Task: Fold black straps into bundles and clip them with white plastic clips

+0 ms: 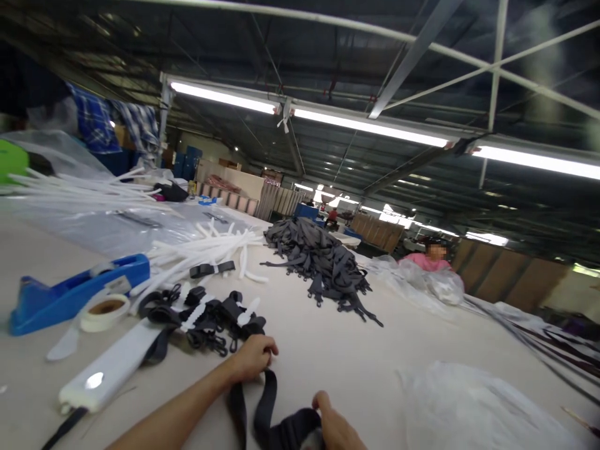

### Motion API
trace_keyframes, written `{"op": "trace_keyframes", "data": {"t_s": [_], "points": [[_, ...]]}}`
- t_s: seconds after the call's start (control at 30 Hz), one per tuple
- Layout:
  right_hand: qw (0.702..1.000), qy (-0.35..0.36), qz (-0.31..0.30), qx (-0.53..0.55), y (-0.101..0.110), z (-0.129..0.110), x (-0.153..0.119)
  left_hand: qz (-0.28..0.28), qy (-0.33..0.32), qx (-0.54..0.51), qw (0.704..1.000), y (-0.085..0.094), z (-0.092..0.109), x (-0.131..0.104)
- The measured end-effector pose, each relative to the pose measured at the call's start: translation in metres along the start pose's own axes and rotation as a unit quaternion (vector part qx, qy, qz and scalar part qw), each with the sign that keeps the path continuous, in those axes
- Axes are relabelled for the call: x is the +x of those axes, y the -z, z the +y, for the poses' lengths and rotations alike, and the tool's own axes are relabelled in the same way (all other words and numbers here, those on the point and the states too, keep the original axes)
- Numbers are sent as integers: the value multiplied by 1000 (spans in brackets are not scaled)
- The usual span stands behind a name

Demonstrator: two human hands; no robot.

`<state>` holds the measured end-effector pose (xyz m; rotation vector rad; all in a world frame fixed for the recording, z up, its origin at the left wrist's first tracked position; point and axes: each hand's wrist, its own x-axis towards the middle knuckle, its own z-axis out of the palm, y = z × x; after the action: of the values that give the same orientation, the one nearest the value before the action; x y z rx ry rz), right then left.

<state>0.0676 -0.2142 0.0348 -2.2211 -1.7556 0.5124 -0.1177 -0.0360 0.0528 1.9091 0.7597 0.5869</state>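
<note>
"What does that dark strap (268,397) in front of you look like?"

"It's flat, pliable and nearly black. You have it low in your view, gathered up rather than pulled straight."

"How does it run?"

"From beneath your left fingers (268,344), two lengths drop side by side with a gap between. The one farther left goes down to the bottom edge of your view; the other bends and curves across to your right."

"And there?"

"It meets a wider, ridged, folded-looking part, touching your right fingers (322,400). You can't tell whether that's one strap or several."
</note>
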Motion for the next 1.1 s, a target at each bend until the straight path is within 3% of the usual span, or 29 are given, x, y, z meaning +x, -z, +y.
{"op": "trace_keyframes", "data": {"t_s": [0.1, 0.2, 0.3, 0.4, 0.47, 0.57, 0.7, 0.77, 0.83, 0.93, 1.03, 1.1], "points": [[991, 23, -44, 123, 26, 2, 3, -18, 25, -78, 996, 21, 4, 1], [930, 5, -83, 358, 86, -2, 1, -15, 24, -141, 990, 48, 8, 1], [890, 21, -40, 455, 154, -6, 4, 43, -11, -215, 976, 71, 14, 1], [926, 57, 1, 374, 211, -14, 14, 79, -55, -281, 955, 89, 23, -4], [959, 113, 22, 259, 234, -20, 24, 33, -49, -277, 959, 97, 28, -11], [986, 153, 36, 51, 232, -18, 44, -67, 7, -200, 977, 105, 25, -21], [976, 97, 43, -191, 166, 9, 64, -148, 94, -71, 982, 112, 8, -26], [972, 53, 52, -222, 129, 29, 66, -196, 112, -63, 972, 114, 2, -27], [971, 15, 88, -221, 109, 48, 64, -230, 117, -80, 963, 115, 2, -29], [969, -50, 187, -151, 117, 76, 62, -252, 117, -119, 953, 111, 12, -33], [953, -89, 290, -17, 155, 91, 69, -300, 116, -151, 935, 94, 28, -38], [934, -90, 336, 86, 180, 89, 77, -325, 119, -127, 930, 77, 35, -42]]}}
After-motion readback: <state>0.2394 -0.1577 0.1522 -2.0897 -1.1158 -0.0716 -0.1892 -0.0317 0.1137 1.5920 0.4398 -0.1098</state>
